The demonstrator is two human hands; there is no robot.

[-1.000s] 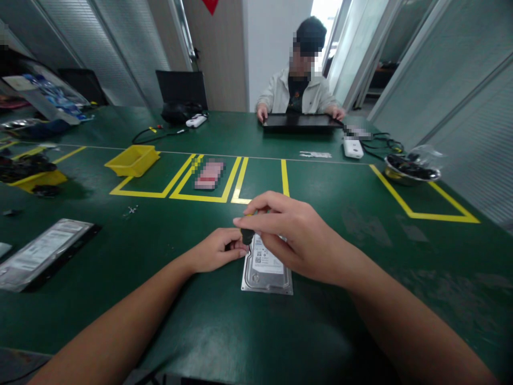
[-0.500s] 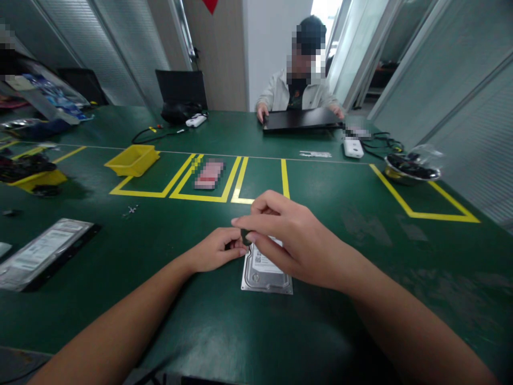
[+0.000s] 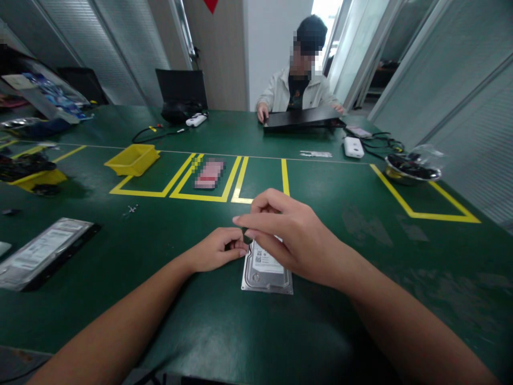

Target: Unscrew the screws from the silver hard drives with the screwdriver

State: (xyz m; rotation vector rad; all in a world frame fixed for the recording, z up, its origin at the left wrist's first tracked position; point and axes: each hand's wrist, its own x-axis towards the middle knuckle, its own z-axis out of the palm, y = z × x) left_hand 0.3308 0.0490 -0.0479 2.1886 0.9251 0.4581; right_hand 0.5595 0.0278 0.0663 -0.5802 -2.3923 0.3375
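While the drive (image 3: 267,278) lies inside the near edge of the bench (image 3: 224,331), the right hand (image 3: 290,232) pinches a tool (image 3: 247,236), apparently screw-turning, next calling for steady pressure; left hand (image 3: 219,248), grip indeterminate.

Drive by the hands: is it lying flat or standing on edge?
Lying flat. The drive rests on the table with its broad, labelled face up.

Dim overall; a window (image 3: 325,9) blows out at the back, the desk (image 3: 218,334) carries hazy glare, edges look stretched.
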